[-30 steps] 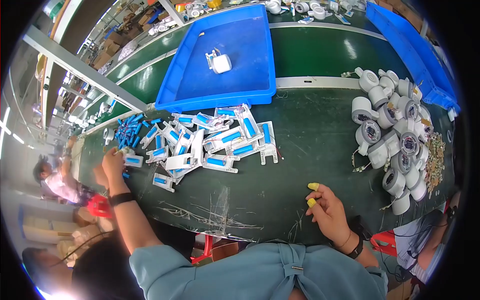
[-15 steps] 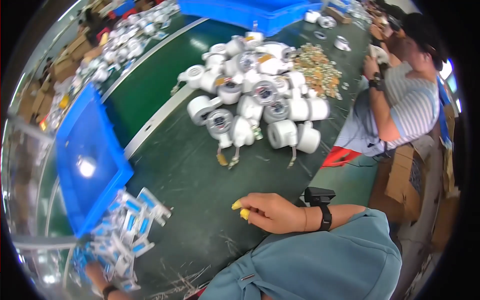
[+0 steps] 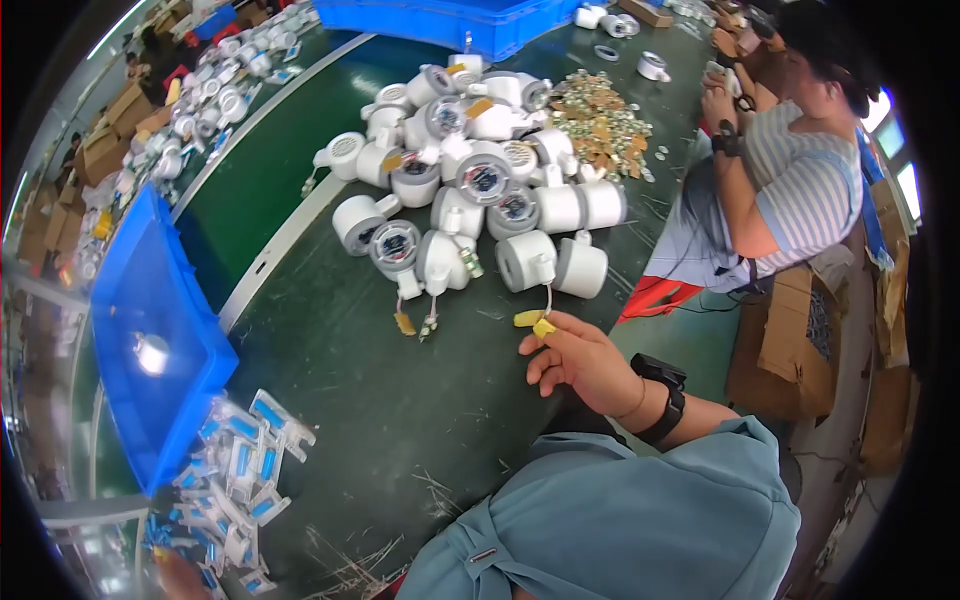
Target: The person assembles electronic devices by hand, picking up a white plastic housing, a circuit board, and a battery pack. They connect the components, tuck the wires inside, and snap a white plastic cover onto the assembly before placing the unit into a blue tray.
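My right hand (image 3: 590, 368) has yellow covers on two fingertips. Those fingertips meet around the lower end of a thin wire (image 3: 548, 298), which hangs from a white round housing (image 3: 527, 262) at the near right of the pile; the wire's end is hidden by them. At the lower left, my left hand (image 3: 180, 575) is blurred and partly cut off by the picture's edge. It is beside small blue pieces (image 3: 158, 530) and a heap of clear-and-white plastic brackets (image 3: 240, 460) with blue strips. What it holds, if anything, does not show.
White housings (image 3: 482, 178) are piled on the green table (image 3: 380, 390), beside a heap of small circuit boards (image 3: 605, 125). One blue bin (image 3: 160, 340) stands tilted at the left, another blue bin (image 3: 440, 30) at the back. A co-worker (image 3: 790, 190) works at the right, near a cardboard box (image 3: 790, 340).
My right hand has moved forward and right, its fingertips coming onto the hanging wire. My left hand has shifted slightly down and left. The whole view has shifted a little.
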